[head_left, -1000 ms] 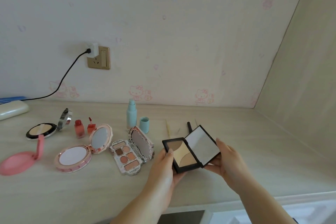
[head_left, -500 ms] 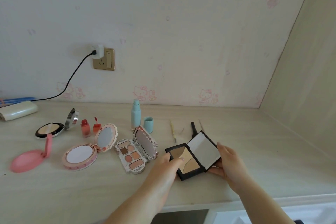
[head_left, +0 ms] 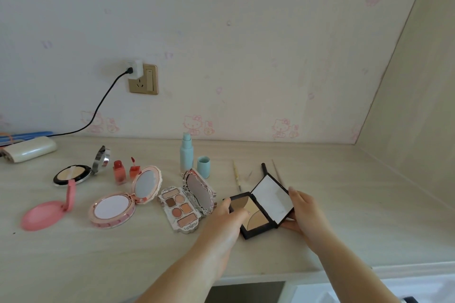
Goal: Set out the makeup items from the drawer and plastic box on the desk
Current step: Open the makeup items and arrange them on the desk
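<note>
An open black contour palette [head_left: 261,206] with beige and brown powders and a raised mirror lid lies on the desk [head_left: 344,216] near its front edge. My left hand [head_left: 227,219] holds the palette's left side, with the thumb on its upper edge and the fingers over the powder. My right hand [head_left: 304,210] grips the mirror lid's right edge, fingers over it and thumb beneath. Left of the palette lie an open eyeshadow palette [head_left: 187,204], an open pink powder compact [head_left: 123,202], two red lip tints [head_left: 125,172], a black compact [head_left: 73,174] and a pink hand mirror [head_left: 46,213].
A light blue bottle [head_left: 186,154] and its cap [head_left: 203,167] stand behind the eyeshadow palette. Thin brushes [head_left: 236,176] and a black pencil [head_left: 264,168] lie behind the contour palette. A white case [head_left: 29,149] sits far left. A black cable [head_left: 103,103] hangs from the wall socket. A side panel rises at right.
The contour palette came down from a raised hold to the desk, a little farther from me. Both hands followed it. The other items stayed put.
</note>
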Demonstrator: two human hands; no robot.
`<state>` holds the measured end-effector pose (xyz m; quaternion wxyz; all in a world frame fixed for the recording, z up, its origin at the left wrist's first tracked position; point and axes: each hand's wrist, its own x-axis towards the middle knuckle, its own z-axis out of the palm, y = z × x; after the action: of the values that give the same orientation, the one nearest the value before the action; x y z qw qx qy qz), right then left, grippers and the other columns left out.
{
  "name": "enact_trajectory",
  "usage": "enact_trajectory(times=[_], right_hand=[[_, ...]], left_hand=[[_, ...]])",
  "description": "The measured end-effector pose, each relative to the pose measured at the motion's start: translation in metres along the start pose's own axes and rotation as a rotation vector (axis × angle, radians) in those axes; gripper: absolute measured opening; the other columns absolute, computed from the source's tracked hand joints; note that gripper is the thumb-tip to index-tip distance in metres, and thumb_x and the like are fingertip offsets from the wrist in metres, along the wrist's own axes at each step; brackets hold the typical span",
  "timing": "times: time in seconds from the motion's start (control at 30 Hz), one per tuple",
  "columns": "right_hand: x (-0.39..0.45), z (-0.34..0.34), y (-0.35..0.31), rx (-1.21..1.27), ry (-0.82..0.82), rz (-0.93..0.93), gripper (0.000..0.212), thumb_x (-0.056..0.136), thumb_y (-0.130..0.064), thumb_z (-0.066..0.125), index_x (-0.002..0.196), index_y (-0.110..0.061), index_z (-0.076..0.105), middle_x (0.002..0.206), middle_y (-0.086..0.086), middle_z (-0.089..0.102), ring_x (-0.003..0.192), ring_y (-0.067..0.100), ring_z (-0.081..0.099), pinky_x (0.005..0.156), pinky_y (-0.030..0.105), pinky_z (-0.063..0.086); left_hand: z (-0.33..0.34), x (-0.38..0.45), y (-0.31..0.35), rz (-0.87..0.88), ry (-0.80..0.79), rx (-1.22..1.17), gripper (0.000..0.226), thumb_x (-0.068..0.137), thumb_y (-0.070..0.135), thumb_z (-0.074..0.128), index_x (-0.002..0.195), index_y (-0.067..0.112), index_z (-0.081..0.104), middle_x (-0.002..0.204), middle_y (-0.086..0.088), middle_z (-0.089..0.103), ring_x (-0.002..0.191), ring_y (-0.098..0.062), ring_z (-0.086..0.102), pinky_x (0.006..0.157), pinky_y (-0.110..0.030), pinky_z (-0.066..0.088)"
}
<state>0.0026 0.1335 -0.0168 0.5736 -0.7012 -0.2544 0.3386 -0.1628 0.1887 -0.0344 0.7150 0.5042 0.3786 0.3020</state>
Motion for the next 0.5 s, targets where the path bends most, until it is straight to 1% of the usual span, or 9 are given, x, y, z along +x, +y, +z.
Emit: enact_trajectory(times=[0.03,0.1,0.17,0.2,0.3,0.37,0.43,0.5], right_hand=[[0.0,0.0,-0.001,0.008,-0.002,0.001,0.035,0.101,-0.027,0.035,0.093,-0.008,0.063,0.095,0.017,0.067,0.079,0.028,0.067,0.06,0.034,0.058],[0.001,0.002,-0.003,0.014,-0.005,0.003,0.034,0.101,-0.026,0.036,0.091,-0.01,0.063,0.091,0.015,0.066,0.074,0.025,0.066,0.055,0.03,0.056],[0.003,0.003,-0.004,0.013,-0.014,0.005,0.034,0.101,-0.028,0.036,0.09,-0.012,0.063,0.09,0.013,0.067,0.076,0.026,0.067,0.058,0.031,0.057],[0.004,0.004,-0.005,0.011,-0.017,0.006,0.034,0.101,-0.029,0.036,0.092,-0.011,0.064,0.092,0.014,0.068,0.079,0.027,0.068,0.061,0.033,0.057],[0.007,0.004,-0.007,0.007,-0.017,0.01,0.035,0.1,-0.032,0.037,0.094,-0.011,0.065,0.095,0.015,0.068,0.084,0.029,0.068,0.063,0.033,0.057],[0.007,0.005,-0.008,0.007,-0.011,0.004,0.035,0.1,-0.032,0.038,0.092,-0.013,0.066,0.094,0.014,0.069,0.086,0.03,0.068,0.066,0.034,0.057],[0.007,0.005,-0.008,0.003,-0.005,0.0,0.035,0.1,-0.033,0.039,0.091,-0.013,0.066,0.092,0.012,0.07,0.086,0.029,0.068,0.07,0.036,0.058],[0.007,0.004,-0.007,0.0,-0.001,-0.013,0.034,0.099,-0.032,0.04,0.092,-0.013,0.066,0.09,0.01,0.07,0.084,0.027,0.067,0.073,0.037,0.058]], left_hand=[[0.0,0.001,0.0,0.007,-0.006,0.027,0.051,0.05,0.029,0.063,0.1,0.024,0.06,0.102,0.007,0.068,0.104,-0.009,0.058,0.1,-0.03,0.039],[-0.003,0.006,-0.003,0.014,-0.006,0.087,0.064,0.048,0.032,0.063,0.111,0.029,0.052,0.115,0.007,0.065,0.114,-0.012,0.055,0.107,-0.034,0.037],[-0.003,0.011,-0.004,-0.003,-0.003,0.157,0.07,0.051,0.035,0.063,0.12,0.029,0.053,0.124,0.004,0.062,0.119,-0.016,0.054,0.109,-0.04,0.037],[-0.005,0.016,-0.009,-0.005,-0.002,0.184,0.073,0.051,0.036,0.062,0.124,0.03,0.055,0.121,0.002,0.064,0.117,-0.018,0.057,0.107,-0.042,0.04],[-0.003,0.016,-0.007,0.014,0.009,0.24,0.066,0.051,0.035,0.058,0.117,0.03,0.059,0.106,-0.001,0.07,0.105,-0.022,0.063,0.102,-0.046,0.045],[-0.001,0.015,-0.005,0.027,0.009,0.245,0.062,0.05,0.034,0.057,0.112,0.029,0.061,0.102,-0.004,0.071,0.102,-0.026,0.064,0.1,-0.048,0.045],[-0.002,0.014,-0.006,0.026,0.007,0.26,0.055,0.05,0.034,0.056,0.104,0.031,0.063,0.103,-0.007,0.07,0.102,-0.03,0.064,0.099,-0.049,0.045],[-0.003,0.015,-0.007,0.013,0.015,0.26,0.064,0.051,0.035,0.057,0.115,0.032,0.059,0.104,-0.003,0.07,0.102,-0.026,0.064,0.1,-0.048,0.046]])
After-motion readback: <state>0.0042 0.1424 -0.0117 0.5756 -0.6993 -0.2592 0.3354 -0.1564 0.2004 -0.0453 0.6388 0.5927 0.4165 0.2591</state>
